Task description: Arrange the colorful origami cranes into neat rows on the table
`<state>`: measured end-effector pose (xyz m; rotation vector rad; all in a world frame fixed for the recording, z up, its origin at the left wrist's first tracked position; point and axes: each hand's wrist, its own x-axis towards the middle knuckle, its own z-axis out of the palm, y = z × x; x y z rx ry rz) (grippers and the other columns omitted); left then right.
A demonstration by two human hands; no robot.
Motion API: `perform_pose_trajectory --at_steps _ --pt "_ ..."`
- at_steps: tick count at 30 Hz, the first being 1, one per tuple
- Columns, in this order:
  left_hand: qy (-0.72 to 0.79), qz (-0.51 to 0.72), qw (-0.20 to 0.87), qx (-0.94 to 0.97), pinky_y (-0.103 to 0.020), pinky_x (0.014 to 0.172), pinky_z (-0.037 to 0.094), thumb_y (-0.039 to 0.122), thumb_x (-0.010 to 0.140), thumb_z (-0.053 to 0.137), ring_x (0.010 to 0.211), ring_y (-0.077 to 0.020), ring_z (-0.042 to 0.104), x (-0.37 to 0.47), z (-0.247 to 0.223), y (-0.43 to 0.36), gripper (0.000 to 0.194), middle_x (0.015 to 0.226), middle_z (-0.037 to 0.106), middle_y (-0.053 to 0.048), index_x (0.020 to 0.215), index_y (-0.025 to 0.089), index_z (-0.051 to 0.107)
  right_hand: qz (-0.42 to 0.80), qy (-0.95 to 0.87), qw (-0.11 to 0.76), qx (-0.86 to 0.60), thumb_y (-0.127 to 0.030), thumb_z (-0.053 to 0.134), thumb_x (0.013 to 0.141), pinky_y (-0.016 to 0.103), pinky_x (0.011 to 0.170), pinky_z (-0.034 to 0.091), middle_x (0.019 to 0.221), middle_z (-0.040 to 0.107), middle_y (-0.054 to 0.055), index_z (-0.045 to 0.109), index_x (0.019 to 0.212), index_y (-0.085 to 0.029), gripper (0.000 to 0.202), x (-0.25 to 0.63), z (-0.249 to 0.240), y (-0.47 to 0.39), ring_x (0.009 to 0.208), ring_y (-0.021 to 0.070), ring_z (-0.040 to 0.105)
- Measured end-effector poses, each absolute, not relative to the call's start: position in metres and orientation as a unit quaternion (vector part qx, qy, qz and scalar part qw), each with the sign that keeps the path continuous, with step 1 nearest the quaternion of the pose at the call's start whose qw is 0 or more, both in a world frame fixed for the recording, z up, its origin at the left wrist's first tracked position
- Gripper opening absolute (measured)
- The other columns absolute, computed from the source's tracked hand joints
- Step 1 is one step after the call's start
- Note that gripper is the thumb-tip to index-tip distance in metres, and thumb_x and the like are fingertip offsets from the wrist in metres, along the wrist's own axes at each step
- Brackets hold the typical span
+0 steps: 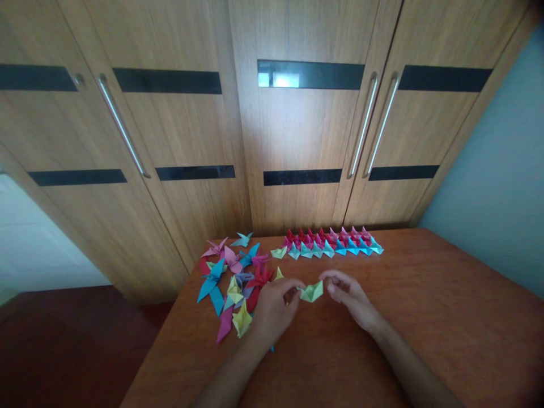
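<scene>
My left hand [276,309] pinches the left tip of a light green origami figure [312,292], boat-like in outline, a little above the table. On its other side is my right hand [351,299], fingers loosely bent, with thumb and index finger apart close to the figure's right tip. Whether they touch it is hard to tell. Left of my left hand, loose origami cranes lie in a heap, among them a blue crane [211,279], a red crane [260,276] and a yellow figure [242,319]. My left hand and forearm hide part of that heap.
Along the table's back edge stand rows of folded figures, red and pink ones [317,237] behind light blue ones [352,246]. A pale yellow figure [279,253] stands at their left end. Behind the brown table [425,317] rises a wooden wardrobe [297,130].
</scene>
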<state>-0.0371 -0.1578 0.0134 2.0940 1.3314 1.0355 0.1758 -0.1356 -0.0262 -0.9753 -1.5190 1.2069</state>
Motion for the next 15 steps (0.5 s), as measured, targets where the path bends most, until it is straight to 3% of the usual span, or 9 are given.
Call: perform_pose_trajectory --at_steps 7,11,13,15 --pt "0.477 0.391 0.204 0.760 -0.022 0.065 0.045 0.011 0.078 0.051 0.068 -0.0118 0.059 -0.025 0.003 -0.164 0.024 0.082 0.069 0.001 0.092 0.022 0.067 0.487 -0.642 0.431 -0.405 -0.043 0.066 0.073 0.021 0.057 0.034 0.064 0.048 -0.003 0.059 0.075 -0.017 0.027 0.171 -0.029 -0.133 0.060 0.0092 0.043" --pt "0.479 0.400 0.215 0.752 -0.023 0.070 0.046 0.011 0.079 0.051 0.071 -0.0124 0.060 -0.024 -0.002 -0.163 0.028 0.087 0.069 0.000 0.101 0.022 0.064 0.514 -0.643 0.415 -0.388 -0.041 0.067 0.073 0.022 0.058 0.036 0.065 0.052 -0.003 0.059 0.072 -0.016 0.026 0.176 -0.029 -0.133 0.062 0.0097 0.046" --pt "0.486 0.408 0.228 0.739 -0.024 0.072 0.047 0.012 0.079 0.050 0.073 -0.0124 0.060 -0.023 -0.003 -0.164 0.035 0.093 0.069 0.000 0.112 0.023 0.058 0.512 -0.622 0.441 -0.396 -0.040 0.068 0.073 0.021 0.057 0.036 0.063 0.052 -0.003 0.059 0.071 -0.016 0.026 0.186 -0.029 -0.131 0.060 0.0094 0.045" --pt "0.489 0.413 0.247 0.727 -0.025 0.075 0.047 0.012 0.080 0.049 0.074 -0.0121 0.061 -0.021 -0.004 -0.168 0.043 0.098 0.068 0.000 0.121 0.024 0.051 0.486 -0.567 0.521 -0.414 -0.040 0.068 0.073 0.020 0.055 0.035 0.061 0.050 -0.004 0.058 0.071 -0.017 0.025 0.202 -0.030 -0.125 0.057 0.0086 0.043"
